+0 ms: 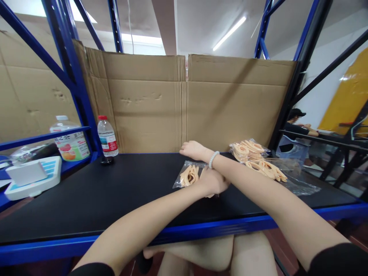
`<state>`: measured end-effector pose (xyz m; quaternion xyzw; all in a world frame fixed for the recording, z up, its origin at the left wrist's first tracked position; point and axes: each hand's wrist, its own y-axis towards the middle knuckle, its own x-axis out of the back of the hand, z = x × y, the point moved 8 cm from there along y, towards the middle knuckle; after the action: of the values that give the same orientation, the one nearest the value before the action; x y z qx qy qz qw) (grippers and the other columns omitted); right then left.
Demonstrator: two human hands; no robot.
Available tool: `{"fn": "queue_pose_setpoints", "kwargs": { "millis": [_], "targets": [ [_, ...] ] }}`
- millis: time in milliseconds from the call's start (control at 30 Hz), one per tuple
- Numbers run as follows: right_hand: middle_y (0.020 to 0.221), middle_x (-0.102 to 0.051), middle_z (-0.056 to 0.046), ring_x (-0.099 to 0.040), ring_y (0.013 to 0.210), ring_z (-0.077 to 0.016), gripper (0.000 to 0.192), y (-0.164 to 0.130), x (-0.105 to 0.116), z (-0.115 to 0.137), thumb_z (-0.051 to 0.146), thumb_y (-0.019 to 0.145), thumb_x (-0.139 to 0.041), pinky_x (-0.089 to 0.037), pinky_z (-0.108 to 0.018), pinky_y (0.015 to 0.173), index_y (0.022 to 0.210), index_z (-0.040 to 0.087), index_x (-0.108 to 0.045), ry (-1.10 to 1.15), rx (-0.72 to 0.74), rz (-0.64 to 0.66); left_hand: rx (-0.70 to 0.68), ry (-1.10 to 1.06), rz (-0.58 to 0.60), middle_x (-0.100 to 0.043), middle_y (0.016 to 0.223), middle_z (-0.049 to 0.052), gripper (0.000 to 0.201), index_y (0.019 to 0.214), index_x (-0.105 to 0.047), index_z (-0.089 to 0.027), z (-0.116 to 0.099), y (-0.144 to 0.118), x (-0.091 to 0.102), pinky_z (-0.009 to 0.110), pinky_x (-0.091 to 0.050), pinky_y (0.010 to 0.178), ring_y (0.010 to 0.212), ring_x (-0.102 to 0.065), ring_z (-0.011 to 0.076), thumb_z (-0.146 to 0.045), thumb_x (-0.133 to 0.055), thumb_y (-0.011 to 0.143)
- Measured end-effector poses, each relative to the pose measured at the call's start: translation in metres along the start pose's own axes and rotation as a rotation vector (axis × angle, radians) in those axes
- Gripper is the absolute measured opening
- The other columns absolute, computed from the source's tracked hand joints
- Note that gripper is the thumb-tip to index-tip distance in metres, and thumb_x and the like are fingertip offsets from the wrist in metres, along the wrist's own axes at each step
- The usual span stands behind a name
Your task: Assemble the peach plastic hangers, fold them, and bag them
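Observation:
My forearms are crossed, the right one over the left. My left hand [214, 181] is closed on a small clear plastic bag [178, 180] of beige rubbery loops [189, 175]. This bag lies on the black tabletop, and the hand covers its right part. Just beyond the bag is my right hand [196, 150], palm down, its fingers loosely bent and slightly apart with nothing visible in them. A pale beaded bracelet [213, 159] circles the right wrist. To the right, behind my right forearm, lie more bagged beige loops [248, 149] and another bunch of loops [267, 170].
Cardboard panels [143, 107] wall off the table's back. A red-capped bottle [107, 138] stands at the back left, by a black round lid [107, 160]. Further left are a large jug [70, 140] and a white scale [51, 174]. A person [297, 124] sits at the far right.

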<state>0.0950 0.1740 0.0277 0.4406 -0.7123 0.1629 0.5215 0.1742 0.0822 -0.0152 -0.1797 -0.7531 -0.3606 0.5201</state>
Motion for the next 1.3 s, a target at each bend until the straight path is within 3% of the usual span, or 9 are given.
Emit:
{"fn": "queue_pose_setpoints", "kwargs": {
  "millis": [167, 300, 400, 567, 767, 933, 1067, 1167, 1300],
  "targets": [
    [0.112, -0.064, -0.015, -0.059, 0.101, -0.0203, 0.037, -0.058, 0.021, -0.044, 0.011, 0.095, -0.027, -0.043, -0.033, 0.085, 0.116, 0.009, -0.057, 0.084, -0.355, -0.129, 0.018, 0.044, -0.002, -0.059, 0.124, 0.012, 0.032, 0.117, -0.058, -0.014, 0.057, -0.002, 0.022, 0.041, -0.037, 0.104, 0.119, -0.05, 0.0251, -0.017, -0.04, 0.09],
    [0.122, -0.059, -0.022, -0.056, 0.113, -0.0273, 0.054, -0.108, 0.0, -0.007, 0.044, 0.095, -0.034, -0.042, -0.035, 0.092, 0.123, 0.002, -0.054, 0.185, -0.457, -0.082, 0.019, 0.033, 0.138, -0.046, 0.141, 0.015, 0.047, 0.132, -0.047, -0.013, 0.108, -0.024, 0.021, 0.048, -0.033, 0.106, 0.131, -0.039, 0.0301, -0.032, -0.043, 0.089],
    [0.14, -0.041, -0.026, -0.036, 0.131, -0.0357, 0.083, -0.134, -0.021, 0.032, 0.067, 0.087, -0.033, -0.029, -0.047, 0.104, 0.137, 0.001, -0.039, 0.393, -0.525, 0.017, 0.016, 0.005, 0.215, -0.044, 0.142, 0.011, 0.054, 0.139, -0.037, -0.021, 0.124, -0.046, 0.016, 0.052, -0.032, 0.105, 0.129, -0.042, 0.029, -0.048, -0.034, 0.092],
    [0.149, -0.025, -0.024, -0.023, 0.137, -0.0392, 0.088, -0.151, -0.032, 0.055, 0.068, 0.085, -0.034, -0.022, -0.056, 0.106, 0.144, 0.003, -0.026, 0.424, -0.492, 0.148, 0.039, -0.015, 0.301, -0.026, 0.153, 0.009, 0.067, 0.147, -0.018, -0.024, 0.123, -0.07, 0.01, 0.059, -0.016, 0.11, 0.139, -0.023, 0.0302, -0.06, -0.026, 0.091],
    [0.152, -0.02, -0.02, -0.021, 0.139, -0.035, 0.079, -0.175, -0.04, 0.024, 0.061, 0.09, -0.027, -0.022, -0.06, 0.105, 0.148, 0.01, -0.015, 0.46, -0.445, 0.26, -0.01, 0.054, 0.301, -0.02, 0.154, 0.012, 0.081, 0.148, -0.015, -0.02, 0.098, -0.062, -0.003, 0.059, -0.015, 0.11, 0.14, -0.02, 0.0305, -0.07, -0.029, 0.085],
    [0.153, -0.019, -0.018, -0.019, 0.14, -0.0298, 0.075, -0.208, -0.052, -0.009, 0.056, 0.092, -0.028, -0.025, -0.051, 0.108, 0.149, 0.011, -0.01, 0.427, -0.486, 0.352, -0.006, 0.042, 0.281, -0.017, 0.154, 0.014, 0.086, 0.148, -0.013, -0.015, 0.072, -0.031, -0.026, 0.058, -0.016, 0.11, 0.141, -0.018, 0.031, -0.072, -0.021, 0.084],
    [0.148, -0.031, -0.019, -0.029, 0.137, -0.0294, 0.063, -0.224, -0.058, -0.038, 0.044, 0.095, -0.031, -0.029, -0.044, 0.108, 0.147, 0.01, -0.021, 0.3, -0.557, 0.274, 0.009, 0.014, 0.253, -0.017, 0.155, 0.012, 0.086, 0.148, -0.012, -0.017, 0.058, 0.005, -0.044, 0.058, -0.017, 0.109, 0.141, -0.017, 0.0306, -0.073, -0.019, 0.083],
    [0.143, -0.038, -0.024, -0.037, 0.132, -0.0327, 0.058, -0.224, -0.061, -0.059, 0.029, 0.092, -0.039, -0.031, -0.044, 0.106, 0.143, 0.004, -0.028, 0.187, -0.613, 0.204, 0.068, 0.01, 0.237, -0.017, 0.155, 0.011, 0.089, 0.148, -0.013, -0.018, 0.062, 0.035, -0.057, 0.059, -0.015, 0.109, 0.141, -0.016, 0.0311, -0.076, -0.021, 0.081],
    [0.131, -0.051, -0.024, -0.053, 0.117, -0.0266, 0.057, -0.21, -0.07, -0.082, 0.008, 0.087, -0.036, -0.039, -0.036, 0.097, 0.143, 0.004, -0.027, 0.172, -0.641, 0.174, 0.12, 0.022, 0.225, -0.019, 0.154, 0.016, 0.088, 0.148, -0.014, -0.018, 0.076, 0.073, -0.069, 0.063, -0.015, 0.106, 0.14, -0.017, 0.0339, -0.074, -0.021, 0.081]
  ]
}}
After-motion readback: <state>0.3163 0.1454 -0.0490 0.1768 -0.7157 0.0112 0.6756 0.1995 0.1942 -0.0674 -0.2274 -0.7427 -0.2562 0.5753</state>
